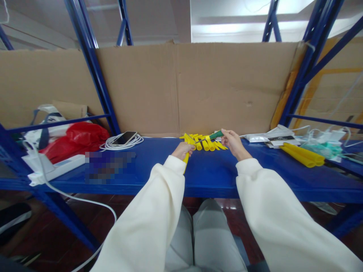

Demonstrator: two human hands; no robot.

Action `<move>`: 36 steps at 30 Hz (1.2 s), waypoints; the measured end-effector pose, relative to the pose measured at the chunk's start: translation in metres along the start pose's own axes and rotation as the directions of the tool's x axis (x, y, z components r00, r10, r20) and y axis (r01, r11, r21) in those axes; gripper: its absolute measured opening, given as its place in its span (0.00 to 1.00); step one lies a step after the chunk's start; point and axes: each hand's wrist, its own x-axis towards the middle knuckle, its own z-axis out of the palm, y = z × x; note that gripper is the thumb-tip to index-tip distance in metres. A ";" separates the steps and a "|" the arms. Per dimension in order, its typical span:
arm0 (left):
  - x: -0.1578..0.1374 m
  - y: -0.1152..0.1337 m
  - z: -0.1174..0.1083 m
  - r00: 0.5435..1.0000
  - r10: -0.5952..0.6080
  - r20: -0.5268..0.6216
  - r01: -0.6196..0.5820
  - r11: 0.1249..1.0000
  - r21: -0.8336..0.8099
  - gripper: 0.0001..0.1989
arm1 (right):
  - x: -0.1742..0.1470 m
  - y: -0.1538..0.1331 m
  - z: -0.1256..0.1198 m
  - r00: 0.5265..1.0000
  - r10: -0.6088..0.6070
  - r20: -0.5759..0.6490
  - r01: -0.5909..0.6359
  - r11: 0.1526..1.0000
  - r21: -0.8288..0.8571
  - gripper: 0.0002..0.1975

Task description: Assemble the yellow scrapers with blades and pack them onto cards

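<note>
My left hand (183,150) is closed on a yellow strip (186,160), whose lower end hangs below the fingers; what the strip is made of I cannot tell. Between the fingers of my right hand (231,142) is the green handle of a screwdriver (217,134). Its thin metal shaft points left, towards my left hand, but whether it touches the yellow strip is unclear. Just behind the shaft lie several short yellow rolls (210,146) in a row on the blue shelf (211,172).
Two longer yellow rolls (302,155) lie at the right, near white packets (268,135) and cables. To the left are a phone (124,138) on a coiled white cable (133,142), a red plastic bag (81,139) and a white power strip (64,168). A cardboard panel (227,87) stands behind.
</note>
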 end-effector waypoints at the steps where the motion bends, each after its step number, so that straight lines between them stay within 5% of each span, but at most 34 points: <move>1: 0.000 0.000 0.000 1.000 0.000 -0.010 0.000 1.000 0.020 0.12 | 0.000 0.000 0.000 1.000 0.001 -0.011 -0.001 1.000 -0.005 0.24; 8: -0.005 0.001 0.003 0.999 0.032 -0.019 -0.030 0.996 0.083 0.13 | 0.001 0.002 -0.001 0.999 -0.006 -0.035 0.005 0.999 -0.032 0.25; 16: -0.006 0.004 0.002 0.999 0.014 -0.031 -0.011 0.995 0.104 0.09 | 0.002 0.001 -0.005 0.991 -0.021 0.136 0.012 0.998 0.067 0.21; 27: -0.004 0.001 0.002 0.999 0.020 -0.028 -0.017 0.996 0.092 0.09 | 0.001 0.002 -0.001 0.999 -0.013 -0.034 0.012 1.000 -0.016 0.24; 36: -0.004 0.003 0.001 1.000 0.011 -0.027 -0.008 0.994 0.105 0.10 | -0.002 -0.003 -0.001 0.997 0.022 0.077 -0.028 0.997 0.075 0.20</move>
